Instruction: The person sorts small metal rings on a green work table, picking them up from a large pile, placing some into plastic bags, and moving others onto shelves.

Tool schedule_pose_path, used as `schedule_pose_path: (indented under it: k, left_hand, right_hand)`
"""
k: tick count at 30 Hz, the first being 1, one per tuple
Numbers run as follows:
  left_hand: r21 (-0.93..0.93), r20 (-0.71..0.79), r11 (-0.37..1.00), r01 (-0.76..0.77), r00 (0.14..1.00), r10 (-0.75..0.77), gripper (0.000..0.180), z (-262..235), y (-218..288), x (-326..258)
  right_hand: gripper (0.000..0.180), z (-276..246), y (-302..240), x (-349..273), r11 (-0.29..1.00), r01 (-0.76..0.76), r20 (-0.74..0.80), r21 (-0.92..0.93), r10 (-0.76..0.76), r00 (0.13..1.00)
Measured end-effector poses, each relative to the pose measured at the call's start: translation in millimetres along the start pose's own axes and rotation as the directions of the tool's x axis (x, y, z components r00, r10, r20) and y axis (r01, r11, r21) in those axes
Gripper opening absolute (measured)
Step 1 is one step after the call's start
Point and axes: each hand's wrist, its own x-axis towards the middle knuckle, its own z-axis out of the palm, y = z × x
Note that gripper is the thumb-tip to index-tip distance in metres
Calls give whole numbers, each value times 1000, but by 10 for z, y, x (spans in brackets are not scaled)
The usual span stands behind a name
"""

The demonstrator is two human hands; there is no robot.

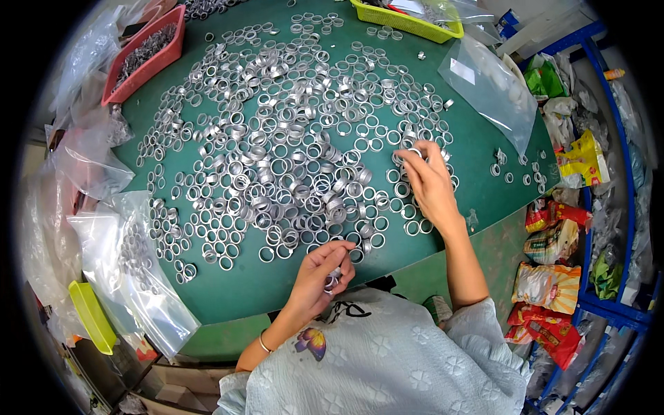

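Hundreds of small silvery metal rings (290, 138) lie loose across the green table, most flat, some tipped on edge or heaped in the middle. A few rings (334, 279) sit near, pinched in the left hand's fingers; another ring (413, 150) at the right is under fingertips.

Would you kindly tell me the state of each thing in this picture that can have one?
left hand: curled near the body, pinching small metal rings.
right hand: stretched out, fingertips on rings.
metal rings: loose, spread widely over the green table.
red tray: filled with small metal parts.
yellow basket: holds items, mostly cut off.
clear bag: lying flat, partly filled with rings.
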Motion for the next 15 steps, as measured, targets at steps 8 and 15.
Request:
schedule_pose_path:
  k: [8,15]
  left_hand:
    - [-2,-19,1000,-16,1000,16,21,-24,29,-19]
    - [0,-6,1000,0,1000,0,21,-29,22,-2]
  right_hand:
    - [15,43,286,93,996,-85,-45,-1,85,995]
    - [12,-122,49,-37,490,-593,474,638,356,805]
